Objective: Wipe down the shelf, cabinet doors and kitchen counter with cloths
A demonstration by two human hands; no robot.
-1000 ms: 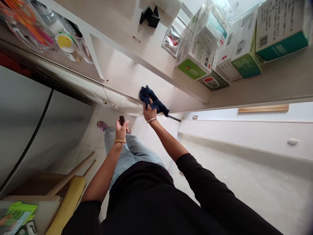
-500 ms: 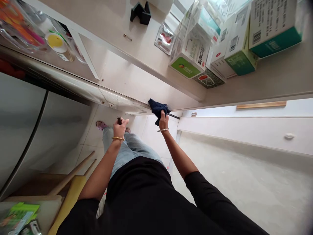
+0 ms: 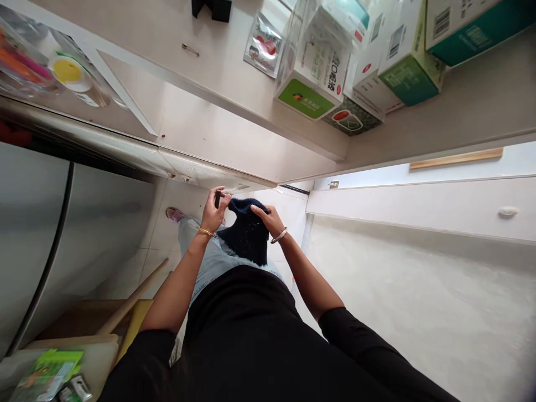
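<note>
A dark navy cloth hangs unfolded in front of my thighs, light specks on its surface. My right hand is closed on its upper right edge, thumb on top. My left hand, left of the cloth, is closed around a small dark stick-like object that shows between thumb and fingers; what it is I cannot make out. The left fingertips also meet the cloth's upper left corner. Both hands are just below the front edge of the pale shelf.
Medicine boxes, a foil sachet, a safety pin and a black bracket-like piece lie on the upper shelf. At left are a grey fridge-like door and a wooden chair leg. A white ledge runs along the right.
My right hand has drawn the cloth off the shelf edge, down and towards my body, and it now hangs spread out. My left hand has moved slightly right to meet its corner.
</note>
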